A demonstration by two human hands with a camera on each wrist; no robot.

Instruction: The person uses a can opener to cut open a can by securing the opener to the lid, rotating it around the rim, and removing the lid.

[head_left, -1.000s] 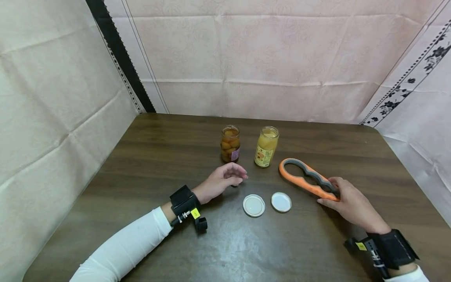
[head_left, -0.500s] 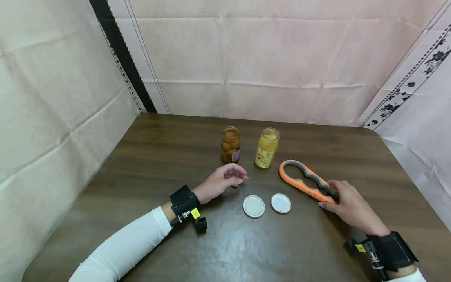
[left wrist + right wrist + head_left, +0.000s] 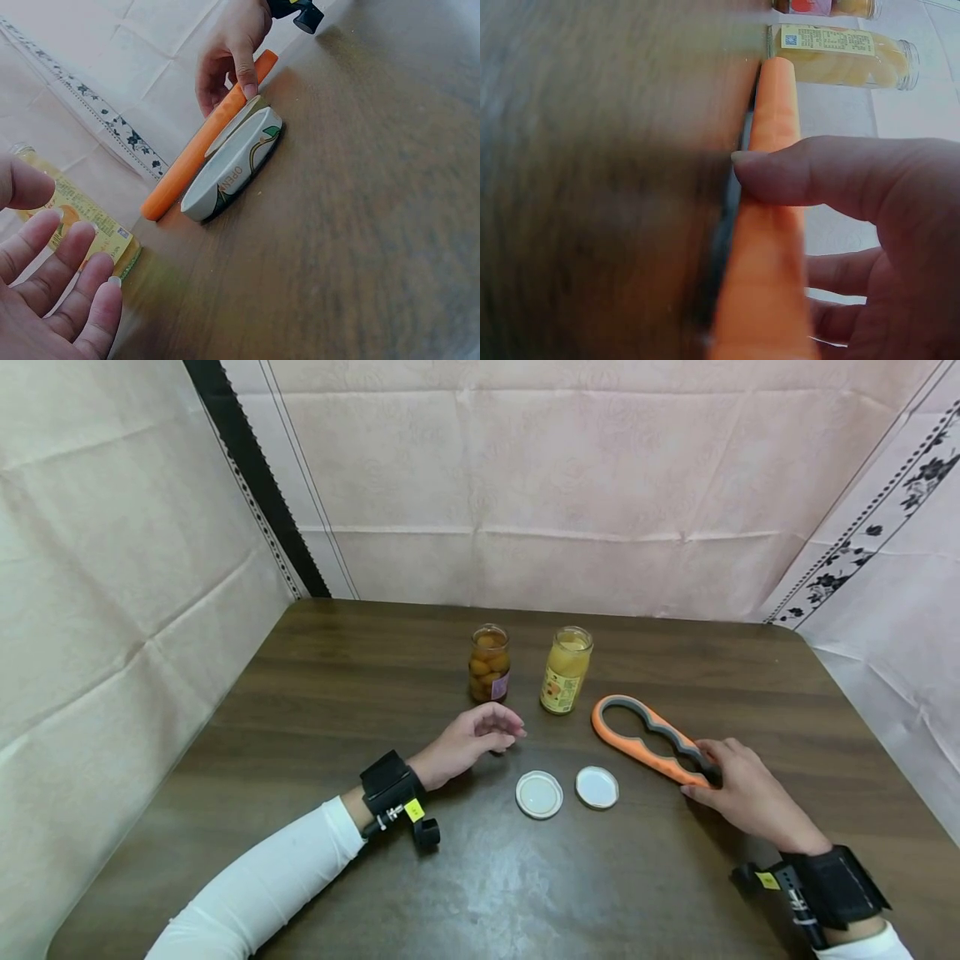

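Observation:
In the head view my right hand (image 3: 750,793) holds the near-right end of an orange-and-grey jar opener (image 3: 637,749), which lies flat on the table. The right wrist view shows my thumb (image 3: 780,176) on one side of its orange edge, with fingers on the other. My left hand (image 3: 468,745) rests on the table, fingers loosely bent and holding nothing. Just beyond it stands an open glass jar of brown round fruit (image 3: 487,667). Right of that is an open jar of yellow fruit (image 3: 564,677). Two metal lids, left (image 3: 539,795) and right (image 3: 597,787), lie between my hands.
The brown wooden table (image 3: 337,877) ends at a back edge behind the jars. Pale cloth (image 3: 585,485) hangs at the back and on both sides. Both wrists wear black straps with small cameras.

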